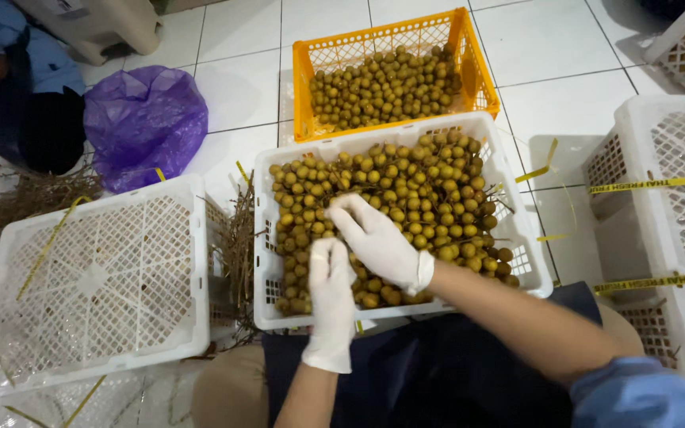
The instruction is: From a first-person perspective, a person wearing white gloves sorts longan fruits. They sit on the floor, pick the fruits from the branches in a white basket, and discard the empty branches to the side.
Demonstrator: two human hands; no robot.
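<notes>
In the white crate [521, 261], gloved hands, left [331, 305], right [378, 242], clasping longan cluster [406, 190], stem direction unclear.

Matt white plastic crate [263, 238], smooth brown fruit [430, 198], white latex-like gloves [378, 242], glossy tiled floor [549, 47]

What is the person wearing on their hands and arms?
Both hands wear thin white gloves that end at the wrist: the left hand and the right hand. The forearms are bare. A blue sleeve is pushed up near the right elbow. No rings, watch or markings show.
</notes>
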